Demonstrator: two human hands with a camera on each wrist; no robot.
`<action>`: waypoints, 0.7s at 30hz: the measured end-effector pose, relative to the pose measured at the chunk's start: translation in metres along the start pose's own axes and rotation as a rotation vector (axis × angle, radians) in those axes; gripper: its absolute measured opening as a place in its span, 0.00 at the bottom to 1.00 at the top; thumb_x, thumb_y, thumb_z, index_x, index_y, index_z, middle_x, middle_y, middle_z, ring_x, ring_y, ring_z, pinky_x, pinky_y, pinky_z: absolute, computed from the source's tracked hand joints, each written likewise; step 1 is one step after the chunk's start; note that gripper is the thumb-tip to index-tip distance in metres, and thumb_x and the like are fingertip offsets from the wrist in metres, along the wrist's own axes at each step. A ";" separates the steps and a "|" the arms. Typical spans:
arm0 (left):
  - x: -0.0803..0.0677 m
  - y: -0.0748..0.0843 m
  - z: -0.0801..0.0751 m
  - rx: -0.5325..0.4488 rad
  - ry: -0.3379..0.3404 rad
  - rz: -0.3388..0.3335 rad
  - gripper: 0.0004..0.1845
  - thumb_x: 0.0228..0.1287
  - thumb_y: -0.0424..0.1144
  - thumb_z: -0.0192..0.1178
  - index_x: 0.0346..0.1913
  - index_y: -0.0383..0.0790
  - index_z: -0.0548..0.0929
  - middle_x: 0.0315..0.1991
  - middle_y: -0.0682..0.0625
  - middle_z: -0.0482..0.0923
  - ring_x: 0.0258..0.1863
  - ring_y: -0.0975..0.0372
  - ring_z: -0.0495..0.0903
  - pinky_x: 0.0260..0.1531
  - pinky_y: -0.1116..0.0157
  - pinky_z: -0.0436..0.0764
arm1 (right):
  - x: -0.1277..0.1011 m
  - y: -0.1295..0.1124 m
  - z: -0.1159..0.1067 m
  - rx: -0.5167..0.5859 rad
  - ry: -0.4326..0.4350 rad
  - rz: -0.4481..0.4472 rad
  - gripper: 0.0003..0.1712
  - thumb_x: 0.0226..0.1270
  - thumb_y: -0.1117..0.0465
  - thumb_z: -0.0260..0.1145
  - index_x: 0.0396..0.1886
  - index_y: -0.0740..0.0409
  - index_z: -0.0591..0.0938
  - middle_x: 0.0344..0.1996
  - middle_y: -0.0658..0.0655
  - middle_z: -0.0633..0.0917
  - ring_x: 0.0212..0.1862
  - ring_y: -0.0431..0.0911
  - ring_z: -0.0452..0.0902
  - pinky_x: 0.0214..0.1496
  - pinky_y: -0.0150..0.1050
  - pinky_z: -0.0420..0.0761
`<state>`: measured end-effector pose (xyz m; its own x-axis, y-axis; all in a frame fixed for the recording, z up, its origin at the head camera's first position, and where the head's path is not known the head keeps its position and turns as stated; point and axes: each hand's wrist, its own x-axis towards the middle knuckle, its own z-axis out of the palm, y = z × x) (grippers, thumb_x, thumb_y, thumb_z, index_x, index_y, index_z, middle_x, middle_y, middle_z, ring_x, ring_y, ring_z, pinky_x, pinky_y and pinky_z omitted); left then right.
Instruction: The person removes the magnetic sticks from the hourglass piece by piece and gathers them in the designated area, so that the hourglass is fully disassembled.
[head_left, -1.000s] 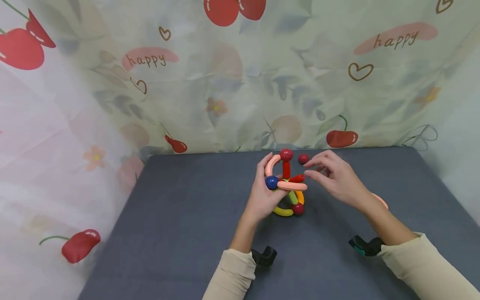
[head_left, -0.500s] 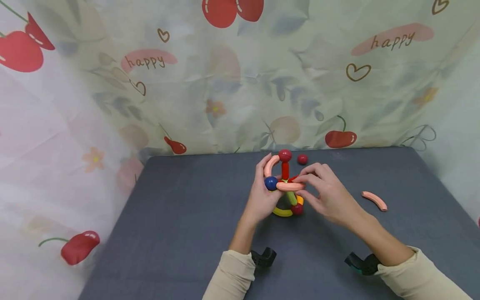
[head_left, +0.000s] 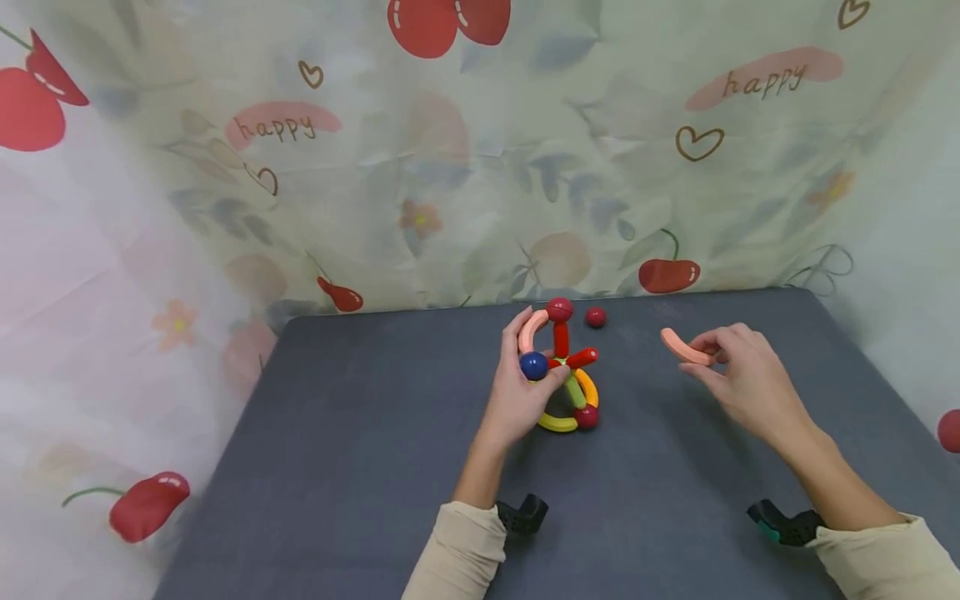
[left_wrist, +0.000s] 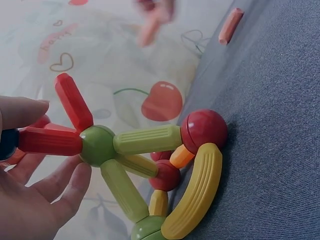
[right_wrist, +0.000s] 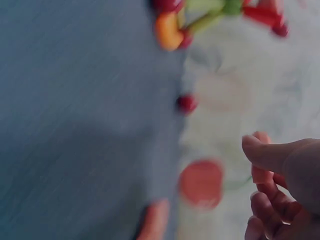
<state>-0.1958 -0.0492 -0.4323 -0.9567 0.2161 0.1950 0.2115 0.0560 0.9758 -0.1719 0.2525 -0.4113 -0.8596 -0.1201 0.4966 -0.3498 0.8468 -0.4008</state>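
Observation:
In the head view my left hand [head_left: 521, 396] grips the upper part of a model built from magnetic sticks and balls, around the blue ball [head_left: 533, 366]. A green ball [left_wrist: 97, 145] joins red sticks to light green sticks [left_wrist: 148, 140], with a curved yellow stick [left_wrist: 196, 192] at the base. On top stands a red stick with a red ball [head_left: 559, 310], and a curved pink stick [head_left: 529, 332] arches beside it. Away to the right, my right hand [head_left: 750, 383] pinches another curved pink stick [head_left: 686, 347] between thumb and fingers, above the table.
A loose red ball [head_left: 596, 317] lies behind the model near the table's back edge. Another curved pink stick [left_wrist: 231, 26] rests on the dark grey tabletop [head_left: 360, 467], hidden behind my right hand in the head view. A printed curtain [head_left: 480, 192] hangs behind.
My right hand has come to the model, taken the curved pink stick off its front and carried it to the right. The left hand keeps its grip as the whole view shifts slightly.

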 end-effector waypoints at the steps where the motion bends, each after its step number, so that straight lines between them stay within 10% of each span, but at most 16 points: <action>1: 0.000 0.000 0.000 0.001 0.001 0.001 0.47 0.67 0.37 0.68 0.76 0.75 0.53 0.75 0.69 0.60 0.64 0.56 0.79 0.58 0.57 0.84 | -0.005 0.012 -0.001 -0.009 -0.032 0.042 0.16 0.52 0.64 0.82 0.38 0.62 0.84 0.34 0.59 0.81 0.39 0.51 0.73 0.40 0.41 0.69; 11: 0.002 -0.001 0.002 -0.019 -0.012 0.011 0.46 0.67 0.36 0.68 0.77 0.71 0.53 0.75 0.68 0.60 0.65 0.55 0.78 0.58 0.57 0.84 | -0.045 0.109 -0.011 -0.083 -0.206 0.328 0.20 0.68 0.59 0.72 0.48 0.73 0.83 0.42 0.74 0.80 0.42 0.63 0.73 0.35 0.46 0.69; 21: 0.003 -0.003 0.004 -0.027 0.004 0.010 0.47 0.66 0.33 0.68 0.75 0.74 0.55 0.75 0.65 0.61 0.65 0.56 0.80 0.59 0.55 0.83 | -0.044 0.110 -0.016 -0.094 -0.362 0.315 0.19 0.68 0.63 0.68 0.51 0.75 0.82 0.42 0.75 0.84 0.43 0.66 0.79 0.39 0.58 0.77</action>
<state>-0.1983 -0.0450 -0.4355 -0.9554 0.2128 0.2049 0.2155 0.0274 0.9761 -0.1669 0.3592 -0.4649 -0.9984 -0.0091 0.0561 -0.0313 0.9119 -0.4093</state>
